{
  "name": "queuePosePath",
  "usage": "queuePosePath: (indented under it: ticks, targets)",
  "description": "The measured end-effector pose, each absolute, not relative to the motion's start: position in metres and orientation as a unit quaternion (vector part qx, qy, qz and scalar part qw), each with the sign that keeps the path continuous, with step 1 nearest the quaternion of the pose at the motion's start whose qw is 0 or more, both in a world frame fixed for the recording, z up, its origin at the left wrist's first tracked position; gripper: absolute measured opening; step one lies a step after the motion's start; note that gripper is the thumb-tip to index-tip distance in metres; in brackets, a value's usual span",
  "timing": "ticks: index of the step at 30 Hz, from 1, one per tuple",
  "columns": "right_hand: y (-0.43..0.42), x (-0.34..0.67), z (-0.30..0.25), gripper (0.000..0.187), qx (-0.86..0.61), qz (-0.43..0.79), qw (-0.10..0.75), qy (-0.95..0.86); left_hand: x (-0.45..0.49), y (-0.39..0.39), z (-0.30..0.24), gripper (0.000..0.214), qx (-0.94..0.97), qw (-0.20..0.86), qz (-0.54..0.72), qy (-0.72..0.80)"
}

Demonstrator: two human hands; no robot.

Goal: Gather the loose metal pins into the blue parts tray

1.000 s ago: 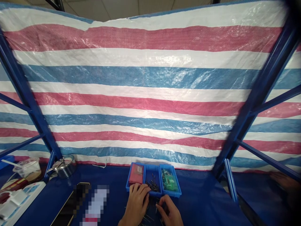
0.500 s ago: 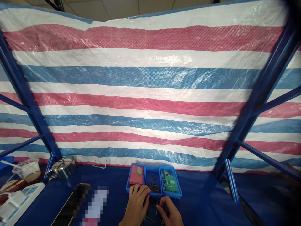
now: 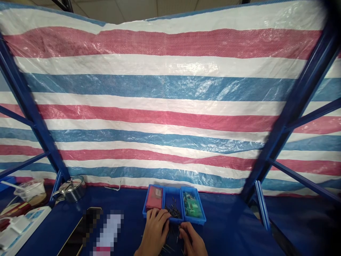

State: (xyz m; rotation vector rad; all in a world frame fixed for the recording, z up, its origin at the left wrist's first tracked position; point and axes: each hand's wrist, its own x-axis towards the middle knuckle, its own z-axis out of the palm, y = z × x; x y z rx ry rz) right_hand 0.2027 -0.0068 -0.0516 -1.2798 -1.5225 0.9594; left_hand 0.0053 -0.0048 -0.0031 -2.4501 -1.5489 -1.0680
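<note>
My left hand (image 3: 155,231) rests on the blue table surface with its fingers curled against the front edge of a row of three small blue bins (image 3: 162,217). The left bin holds a red part (image 3: 154,197), the middle one holds several thin dark pins (image 3: 173,209), the right one holds green circuit boards (image 3: 192,208). More dark pins (image 3: 170,243) lie loose on the cloth between my hands. My right hand (image 3: 191,240) is closed in a pinch just over these loose pins; what it grips is too small to name.
A striped red, white and blue tarp (image 3: 170,106) hangs behind the bench on a blue steel frame (image 3: 290,106). At left stand a metal lidded pot (image 3: 70,188), a clear food tub (image 3: 30,190), a white power strip (image 3: 18,227) and a phone (image 3: 77,234).
My right hand has shifted slightly left and closer to the bins. The left hand has stayed in place. A hand at the far right edge has gone from view.
</note>
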Motion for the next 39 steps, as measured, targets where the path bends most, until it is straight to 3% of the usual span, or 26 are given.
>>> queuePosePath:
  ticks: [10,25,39]
  targets:
    - [-0.009,0.199,-0.047,0.071,-0.532,0.399,0.471,-0.580,0.006,-0.004,-0.002,0.028,-0.792,0.007,-0.341,-0.506]
    - [-0.005,0.204,-0.055,0.057,-0.551,0.318,0.411,-0.653,0.006,-0.004,-0.002,0.029,-0.790,0.015,-0.345,-0.507]
    - [-0.010,0.198,-0.043,0.071,-0.527,0.341,0.442,-0.641,0.005,-0.004,-0.003,0.027,-0.790,0.018,-0.342,-0.509]
